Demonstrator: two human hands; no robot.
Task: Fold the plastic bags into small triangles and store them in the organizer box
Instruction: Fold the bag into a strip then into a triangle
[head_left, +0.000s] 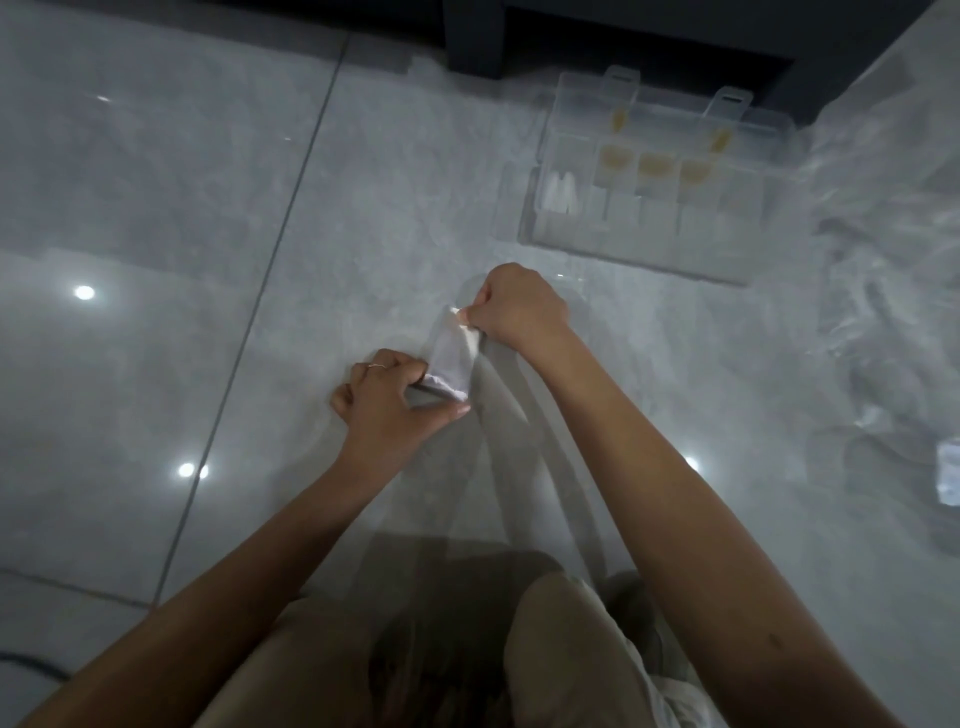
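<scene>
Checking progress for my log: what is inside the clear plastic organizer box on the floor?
The clear plastic organizer box holds white folded pieces in its left compartment and yellowish folded pieces in three middle ones. Blur and translucent walls hide whether the near compartments hold anything.

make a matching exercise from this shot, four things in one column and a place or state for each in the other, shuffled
1. left hand
2. right hand
3. organizer box
4. loose plastic bags

a. on the floor beyond the hands, some compartments filled
b. pinches the far corner of the partly folded bag
c. heaped at the right of the view
d. grips the near end of the partly folded bag

Pairs: 1-d, 2-b, 3-a, 4-c
</scene>
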